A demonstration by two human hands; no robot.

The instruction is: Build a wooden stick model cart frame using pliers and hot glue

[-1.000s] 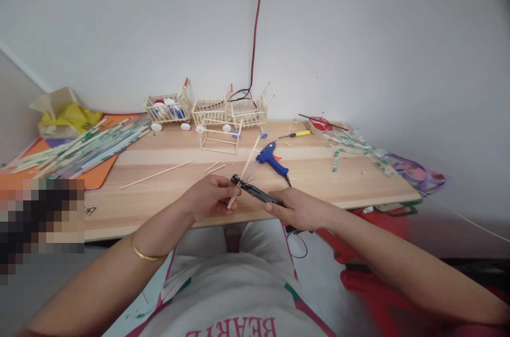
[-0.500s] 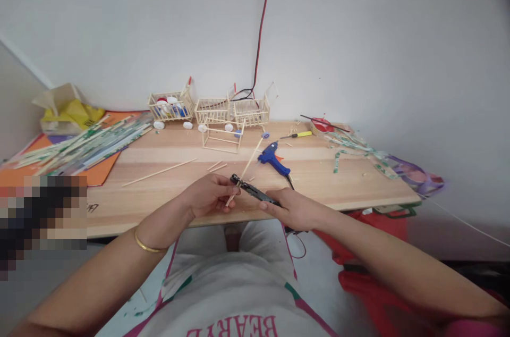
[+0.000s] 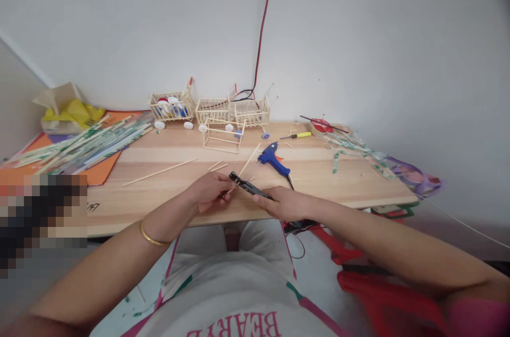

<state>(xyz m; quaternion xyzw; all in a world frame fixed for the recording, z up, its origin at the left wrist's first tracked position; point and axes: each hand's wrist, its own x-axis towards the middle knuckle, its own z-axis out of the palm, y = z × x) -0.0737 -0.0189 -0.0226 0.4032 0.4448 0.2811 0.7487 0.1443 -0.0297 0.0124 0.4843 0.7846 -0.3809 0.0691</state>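
Observation:
Near the table's front edge, my left hand (image 3: pixel 211 191) pinches thin wooden sticks (image 3: pixel 250 160) between thumb and fingers. One stick slants away from me across the head of a pair of black pliers (image 3: pixel 249 186). My right hand (image 3: pixel 285 203) is wrapped round the handles of these pliers, whose jaws lie right by my left fingertips. Whether the jaws are closed on the stick is too small to tell. Short cut stick pieces (image 3: pixel 217 166) and one long stick (image 3: pixel 159 172) lie beyond my left hand. A blue glue gun (image 3: pixel 274 159) rests beyond my right hand.
Along the wall stand small stick-built carts (image 3: pixel 171 106), with an open stick frame (image 3: pixel 223 137) before them. A pile of wrapped sticks (image 3: pixel 95 140) lies left. At right are a yellow-handled screwdriver (image 3: pixel 300 135), a red-topped container (image 3: pixel 322 126) and green-white scraps (image 3: pixel 350 145).
The slanting stick has been drawn slightly back towards me, and its far end sits lower. The pliers and my right hand have shifted a little left.

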